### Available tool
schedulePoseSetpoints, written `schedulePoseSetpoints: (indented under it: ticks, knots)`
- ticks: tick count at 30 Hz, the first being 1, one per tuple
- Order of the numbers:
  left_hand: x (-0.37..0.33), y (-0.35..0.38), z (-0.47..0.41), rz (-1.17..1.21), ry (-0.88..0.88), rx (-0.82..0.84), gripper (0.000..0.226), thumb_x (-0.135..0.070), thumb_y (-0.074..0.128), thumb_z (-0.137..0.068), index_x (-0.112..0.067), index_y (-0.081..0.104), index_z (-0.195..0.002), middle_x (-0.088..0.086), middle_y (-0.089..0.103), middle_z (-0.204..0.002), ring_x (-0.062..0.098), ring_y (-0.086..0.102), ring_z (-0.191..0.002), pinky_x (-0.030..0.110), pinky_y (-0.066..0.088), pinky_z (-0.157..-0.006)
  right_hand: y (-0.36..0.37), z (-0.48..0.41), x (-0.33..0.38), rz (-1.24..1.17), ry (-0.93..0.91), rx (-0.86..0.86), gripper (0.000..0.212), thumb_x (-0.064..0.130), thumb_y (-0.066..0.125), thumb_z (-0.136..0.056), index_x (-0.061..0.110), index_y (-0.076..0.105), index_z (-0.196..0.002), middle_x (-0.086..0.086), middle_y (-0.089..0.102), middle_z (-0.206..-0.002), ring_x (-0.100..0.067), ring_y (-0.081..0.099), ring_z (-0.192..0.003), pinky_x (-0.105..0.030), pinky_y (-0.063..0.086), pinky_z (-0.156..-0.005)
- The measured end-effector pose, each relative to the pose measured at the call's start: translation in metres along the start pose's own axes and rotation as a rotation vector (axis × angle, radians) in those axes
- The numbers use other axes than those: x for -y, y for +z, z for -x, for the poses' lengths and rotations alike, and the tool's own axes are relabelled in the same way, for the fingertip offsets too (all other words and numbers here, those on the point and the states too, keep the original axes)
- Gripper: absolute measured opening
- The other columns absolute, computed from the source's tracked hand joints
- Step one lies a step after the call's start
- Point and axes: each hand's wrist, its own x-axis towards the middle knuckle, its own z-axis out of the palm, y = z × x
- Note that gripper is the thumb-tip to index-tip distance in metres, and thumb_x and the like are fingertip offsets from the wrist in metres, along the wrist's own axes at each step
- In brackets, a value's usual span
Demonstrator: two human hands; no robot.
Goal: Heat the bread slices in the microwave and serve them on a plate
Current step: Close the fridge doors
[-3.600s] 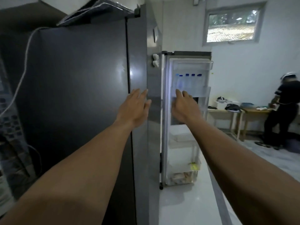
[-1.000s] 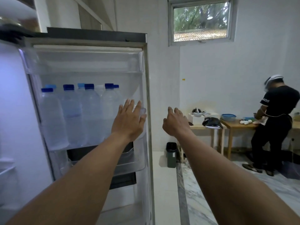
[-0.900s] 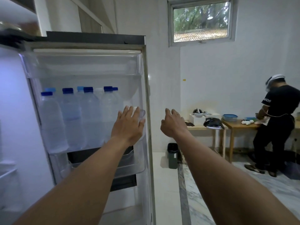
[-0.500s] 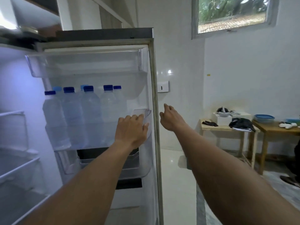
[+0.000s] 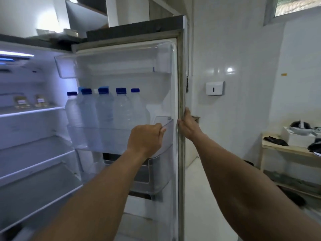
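The left hand reached forward with its fingers curled over the top rim of a clear plastic door bin, its grip closed on that rim near the bin's right end. The right hand held the outer edge of the open grey refrigerator door, thumb on the worn inner seal and fingers wrapped behind the edge, so its grip was closed on the door. A row of clear plastic water bottles with blue caps stood upright in that same bin, packed side by side to the left of the left hand. Above them hung an upper clear door bin. To the left, the lit refrigerator interior showed glass shelves, and two small pale jars sat on the upper shelf, too blurred to tell their contents. The bread slices could not be made out on any shelf or bin in view, so their place could not be told. On the white tiled wall beyond the door hung a white box-shaped dispenser. At the far right stood a light wooden bench carrying a white box and some dark items.
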Motion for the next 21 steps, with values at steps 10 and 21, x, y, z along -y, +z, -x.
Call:
schedulePoseSetpoints:
  ticks: [10,21]
  knots:
    - [0.012,-0.043,0.033,0.017,-0.070,-0.015,0.037,-0.036,0.047,-0.102,-0.016,0.061,-0.073,0.001,0.061,-0.059,0.025,0.053,-0.048,0.030,0.033,-0.055,0.005,0.029,0.009,0.044,-0.053,-0.082,0.056,0.023,0.052,-0.096,0.011,0.031,-0.147,-0.016,0.051,-0.136,-0.036,0.053,-0.121,-0.050,0.046,-0.102]
    - [0.054,-0.130,0.118,-0.074,-0.285,0.081,0.036,-0.029,0.037,-0.106,-0.009,0.066,-0.100,0.013,0.070,-0.093,0.033,0.062,-0.082,0.041,0.047,-0.081,0.014,0.132,0.062,-0.031,-0.175,0.105,0.071,0.030,0.072,-0.090,0.011,0.029,-0.143,-0.011,0.048,-0.145,-0.030,0.052,-0.128,-0.042,0.045,-0.107]
